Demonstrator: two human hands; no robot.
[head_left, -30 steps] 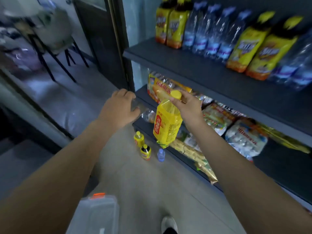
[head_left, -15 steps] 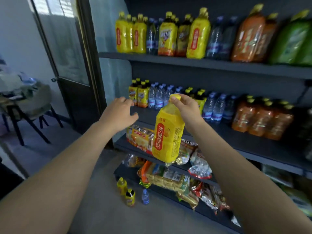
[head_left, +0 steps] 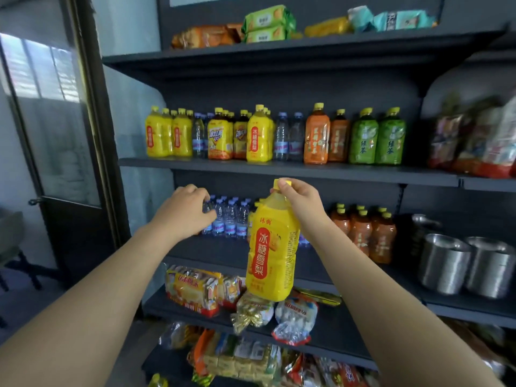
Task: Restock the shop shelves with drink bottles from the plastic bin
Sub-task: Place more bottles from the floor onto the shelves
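My right hand pinches the yellow cap of a large yellow pear-drink bottle with a red label. The bottle hangs upright in front of the middle drinks shelf. My left hand reaches toward that shelf with its back to me and its fingers curled. A small clear water bottle shows just past its fingertips, at the left end of a row of water bottles. Whether the left hand grips it is hidden. The plastic bin is out of view.
The upper drinks shelf holds yellow, orange and green bottles plus water. Brown tea bottles and steel pots stand right of the held bottle. Snack packs fill the lower shelves. A dark door frame stands at the left.
My view has swung up from the floor and low shelves to the drinks shelves. Both hands rose with it, and the yellow bottle stays hanging from my right hand.
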